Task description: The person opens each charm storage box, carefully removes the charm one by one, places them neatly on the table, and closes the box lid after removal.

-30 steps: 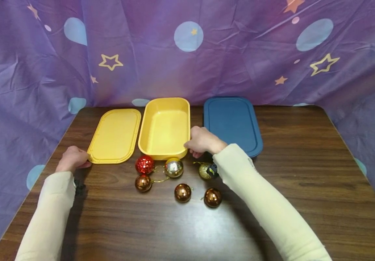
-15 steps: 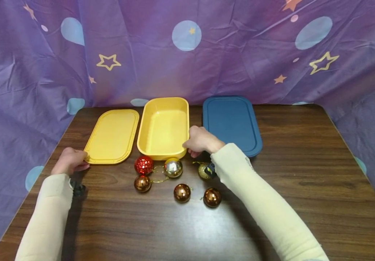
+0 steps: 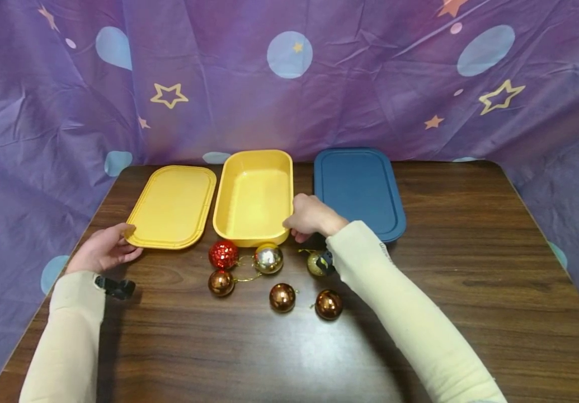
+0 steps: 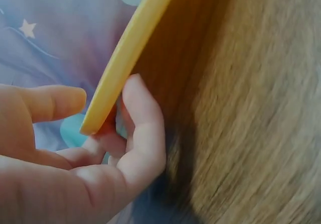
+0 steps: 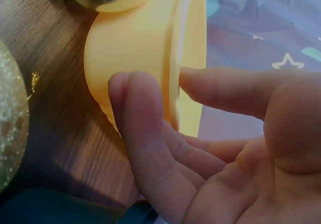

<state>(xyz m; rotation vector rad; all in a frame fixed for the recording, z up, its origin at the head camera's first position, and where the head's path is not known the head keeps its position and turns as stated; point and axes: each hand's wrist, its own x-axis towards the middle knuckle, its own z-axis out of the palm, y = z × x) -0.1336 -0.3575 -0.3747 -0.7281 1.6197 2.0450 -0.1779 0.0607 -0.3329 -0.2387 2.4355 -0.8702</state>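
Observation:
My left hand (image 3: 105, 249) holds the near left corner of the yellow lid (image 3: 173, 210). In the left wrist view the lid (image 4: 123, 58) stands tilted above the wood, its edge between thumb and curled fingers. The yellow container (image 3: 256, 198), uncovered with nothing inside, sits right of the lid. My right hand (image 3: 314, 217) grips its near right corner. The right wrist view has the thumb on the rim and the fingers outside the wall (image 5: 135, 45). Just in front lie a red ornament ball (image 3: 224, 254) and a shiny gold ornament ball (image 3: 268, 259).
Brown ornament balls (image 3: 282, 297) lie loose nearer the front. A glittery gold ornament ball (image 3: 314, 263) is partly hidden by the right wrist camera. A blue rounded rectangular lid (image 3: 359, 193) lies right of the container. Behind the wooden table (image 3: 445, 252) hangs a purple curtain (image 3: 349, 84).
The left hand has shifted its hold and turned, with fingers now under the lid. The lid's near edge has risen slightly. The right hand and container stay in place.

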